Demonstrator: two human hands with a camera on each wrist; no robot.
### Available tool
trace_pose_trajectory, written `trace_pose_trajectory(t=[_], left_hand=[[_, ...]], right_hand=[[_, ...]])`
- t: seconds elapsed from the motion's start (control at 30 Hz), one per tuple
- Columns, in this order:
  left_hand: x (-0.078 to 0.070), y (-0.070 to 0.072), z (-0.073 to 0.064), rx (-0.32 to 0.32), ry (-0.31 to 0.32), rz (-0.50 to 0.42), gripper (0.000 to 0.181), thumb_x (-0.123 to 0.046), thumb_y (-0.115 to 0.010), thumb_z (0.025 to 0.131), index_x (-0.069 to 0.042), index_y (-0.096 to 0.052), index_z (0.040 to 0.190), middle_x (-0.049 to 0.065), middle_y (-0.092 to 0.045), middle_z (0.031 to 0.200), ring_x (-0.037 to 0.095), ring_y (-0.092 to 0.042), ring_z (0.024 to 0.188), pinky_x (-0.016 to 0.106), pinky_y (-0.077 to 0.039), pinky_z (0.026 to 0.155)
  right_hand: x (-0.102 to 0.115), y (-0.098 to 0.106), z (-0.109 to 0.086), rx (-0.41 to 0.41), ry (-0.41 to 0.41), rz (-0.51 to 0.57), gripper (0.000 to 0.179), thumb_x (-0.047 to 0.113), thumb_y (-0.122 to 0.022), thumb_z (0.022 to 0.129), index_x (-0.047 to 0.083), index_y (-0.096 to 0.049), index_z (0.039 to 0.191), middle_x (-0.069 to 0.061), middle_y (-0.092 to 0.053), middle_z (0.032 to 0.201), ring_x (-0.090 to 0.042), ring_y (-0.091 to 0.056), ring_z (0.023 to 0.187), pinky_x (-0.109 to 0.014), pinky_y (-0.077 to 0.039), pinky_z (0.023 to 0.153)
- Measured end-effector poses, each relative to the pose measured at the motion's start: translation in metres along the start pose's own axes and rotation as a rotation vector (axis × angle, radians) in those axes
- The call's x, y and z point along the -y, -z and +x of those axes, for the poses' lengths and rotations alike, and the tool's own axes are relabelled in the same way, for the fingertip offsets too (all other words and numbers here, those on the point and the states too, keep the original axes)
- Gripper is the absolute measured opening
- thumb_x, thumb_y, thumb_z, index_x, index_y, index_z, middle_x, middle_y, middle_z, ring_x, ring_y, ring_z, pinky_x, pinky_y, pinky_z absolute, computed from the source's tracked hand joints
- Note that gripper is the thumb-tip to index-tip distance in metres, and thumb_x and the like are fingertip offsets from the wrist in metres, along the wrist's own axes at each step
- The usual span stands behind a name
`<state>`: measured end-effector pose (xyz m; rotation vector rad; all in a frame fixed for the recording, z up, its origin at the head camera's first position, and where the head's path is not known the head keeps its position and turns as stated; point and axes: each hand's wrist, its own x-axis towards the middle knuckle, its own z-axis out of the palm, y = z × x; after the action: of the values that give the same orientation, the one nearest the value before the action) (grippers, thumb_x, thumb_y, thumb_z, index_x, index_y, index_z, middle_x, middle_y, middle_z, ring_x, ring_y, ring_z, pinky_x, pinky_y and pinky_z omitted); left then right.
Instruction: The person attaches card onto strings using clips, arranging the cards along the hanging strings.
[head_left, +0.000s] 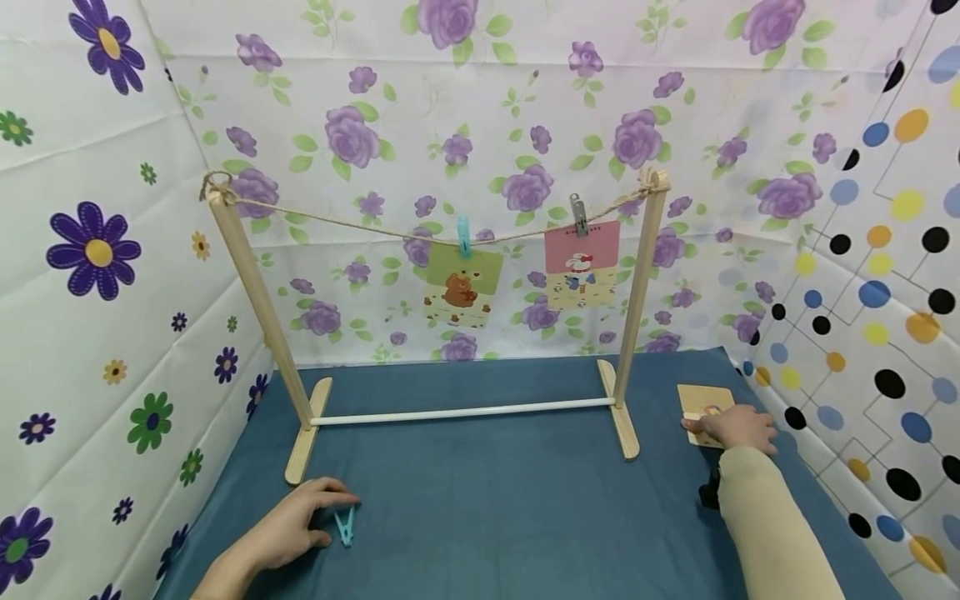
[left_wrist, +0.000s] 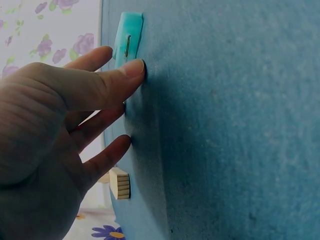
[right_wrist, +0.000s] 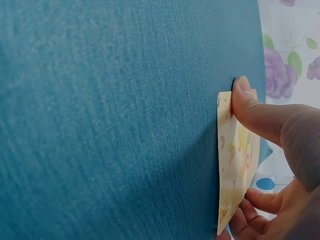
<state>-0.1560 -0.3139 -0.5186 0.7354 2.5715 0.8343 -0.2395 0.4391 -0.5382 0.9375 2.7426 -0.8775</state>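
Note:
A light-blue clothespin (head_left: 345,527) lies on the blue cloth at the front left. My left hand (head_left: 294,521) is right beside it, thumb and forefinger apart. In the left wrist view the thumb overlaps the lower end of the clothespin (left_wrist: 129,37); whether it touches cannot be told. At the right, my right hand (head_left: 738,429) holds a pale yellow picture card (head_left: 705,400) by its opposite edges, thumb on one side and fingers on the other. In the right wrist view the card (right_wrist: 232,165) stands close to the cloth, partly covered by the thumb.
A wooden stand (head_left: 262,308) with a sagging twine line (head_left: 345,223) stands at the back. A blue clothespin (head_left: 464,237) holds a bear card (head_left: 461,287); a metal clip (head_left: 578,215) holds a pink-and-yellow card (head_left: 581,265). A white rod (head_left: 465,412) joins the feet.

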Motion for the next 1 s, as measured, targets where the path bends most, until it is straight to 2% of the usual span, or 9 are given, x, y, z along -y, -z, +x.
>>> trace_pose_trajectory(t=[0.17, 0.47, 0.63, 1.0], left_hand=[[0.0002, -0.0001, -0.0004, -0.003, -0.019, 0.000, 0.051, -0.002, -0.087, 0.085, -0.023, -0.077, 0.131, 0.002, -0.061, 0.132, 0.038, -0.058, 0.123, 0.051, -0.054, 0.095], [0.0033, -0.0013, -0.0010, -0.010, -0.040, -0.019, 0.042, -0.005, -0.087, 0.087, -0.030, -0.081, 0.119, 0.004, -0.061, 0.132, 0.037, -0.058, 0.121, 0.050, -0.053, 0.097], [0.0051, -0.0023, 0.0002, -0.015, -0.040, -0.026, 0.041, -0.005, -0.088, 0.086, -0.032, -0.082, 0.116, 0.003, -0.061, 0.131, 0.036, -0.057, 0.120, 0.047, -0.054, 0.096], [0.0049, 0.0002, 0.0006, 0.000, -0.029, -0.026, 0.040, -0.005, -0.084, 0.091, -0.029, -0.079, 0.122, 0.000, -0.060, 0.130, 0.034, -0.058, 0.121, 0.054, -0.053, 0.097]], right_hand=[[-0.0022, 0.0008, 0.0033, 0.017, -0.003, 0.004, 0.143, 0.065, -0.088, 0.077, -0.030, -0.012, 0.152, -0.061, -0.006, 0.147, -0.077, -0.019, 0.135, -0.087, -0.028, 0.103], [-0.0093, 0.0030, 0.0010, 0.035, 0.030, -0.009, 0.146, 0.072, -0.088, 0.073, -0.027, -0.016, 0.155, -0.061, -0.006, 0.147, -0.079, -0.019, 0.134, -0.087, -0.030, 0.100], [-0.0077, 0.0038, -0.0023, 0.019, 0.031, -0.018, 0.139, 0.068, -0.088, 0.076, -0.026, -0.021, 0.154, -0.060, -0.009, 0.146, -0.078, -0.022, 0.132, -0.087, -0.031, 0.099], [-0.0076, 0.0012, -0.0055, 0.005, 0.028, -0.025, 0.134, 0.069, -0.086, 0.079, -0.025, -0.026, 0.154, -0.059, -0.013, 0.145, -0.077, -0.024, 0.131, -0.085, -0.033, 0.099]])
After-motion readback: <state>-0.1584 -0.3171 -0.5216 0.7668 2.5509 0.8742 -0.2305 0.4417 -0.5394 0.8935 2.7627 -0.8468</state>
